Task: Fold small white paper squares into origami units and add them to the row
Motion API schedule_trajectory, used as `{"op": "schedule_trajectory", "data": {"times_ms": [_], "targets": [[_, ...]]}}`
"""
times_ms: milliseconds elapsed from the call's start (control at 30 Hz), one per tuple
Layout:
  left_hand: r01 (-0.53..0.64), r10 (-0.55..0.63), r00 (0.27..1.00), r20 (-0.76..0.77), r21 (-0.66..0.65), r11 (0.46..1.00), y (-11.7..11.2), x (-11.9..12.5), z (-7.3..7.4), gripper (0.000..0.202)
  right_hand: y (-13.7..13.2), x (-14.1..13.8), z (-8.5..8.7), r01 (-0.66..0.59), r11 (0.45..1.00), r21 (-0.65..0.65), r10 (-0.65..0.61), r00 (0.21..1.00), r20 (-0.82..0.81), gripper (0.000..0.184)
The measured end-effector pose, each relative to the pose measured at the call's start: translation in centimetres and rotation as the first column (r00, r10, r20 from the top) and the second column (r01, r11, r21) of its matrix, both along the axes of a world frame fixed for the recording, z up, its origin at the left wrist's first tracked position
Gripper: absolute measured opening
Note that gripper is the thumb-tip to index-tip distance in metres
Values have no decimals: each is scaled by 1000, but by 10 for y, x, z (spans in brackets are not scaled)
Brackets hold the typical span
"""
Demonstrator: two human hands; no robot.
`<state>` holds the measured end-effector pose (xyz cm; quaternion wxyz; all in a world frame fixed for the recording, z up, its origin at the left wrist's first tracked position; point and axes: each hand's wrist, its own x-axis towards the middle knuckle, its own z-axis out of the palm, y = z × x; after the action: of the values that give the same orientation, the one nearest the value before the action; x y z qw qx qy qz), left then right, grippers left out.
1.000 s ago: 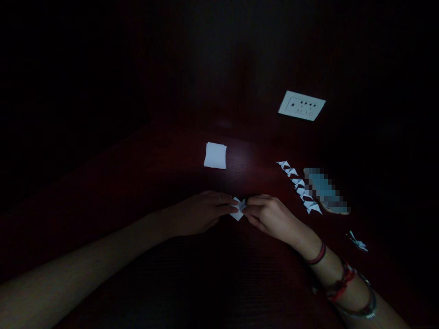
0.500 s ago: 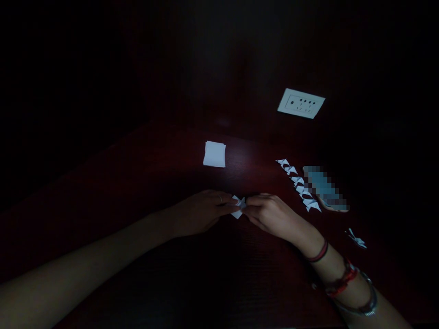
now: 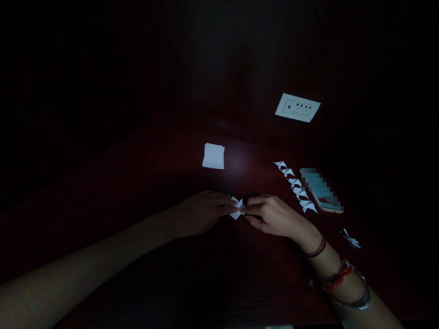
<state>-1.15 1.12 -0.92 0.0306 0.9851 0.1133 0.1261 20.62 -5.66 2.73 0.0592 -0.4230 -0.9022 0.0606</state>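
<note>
The scene is very dark. A small folded white paper piece (image 3: 237, 208) is pinched between both hands over a dark red wooden table (image 3: 144, 173). My left hand (image 3: 202, 212) grips its left side with closed fingers; a ring shows on one finger. My right hand (image 3: 272, 216) pinches its right side; bracelets and red threads circle that wrist. A small stack of white square papers (image 3: 213, 156) lies further back on the table.
A row of several folded white paper pieces (image 3: 295, 186) lies to the right, beside a phone (image 3: 321, 189). One more folded piece (image 3: 350, 238) sits at the far right. A white wall socket (image 3: 297, 108) is behind the table.
Both hands keep pinching the paper piece with only slight finger shifts. The view has drifted a little, so things on the right appear slightly further left.
</note>
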Motion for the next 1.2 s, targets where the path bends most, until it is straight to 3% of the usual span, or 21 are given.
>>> {"op": "schedule_trajectory", "data": {"times_ms": [733, 1200], "targets": [[-31, 30, 999, -36, -16, 999, -2, 0, 3, 45, -2, 1, 5, 9, 1000, -5, -8, 999, 42, 25], [19, -19, 1000, 0, -36, 999, 0, -2, 1, 50, 0, 2, 2, -2, 999, -45, 2, 1000, 0, 27]]}}
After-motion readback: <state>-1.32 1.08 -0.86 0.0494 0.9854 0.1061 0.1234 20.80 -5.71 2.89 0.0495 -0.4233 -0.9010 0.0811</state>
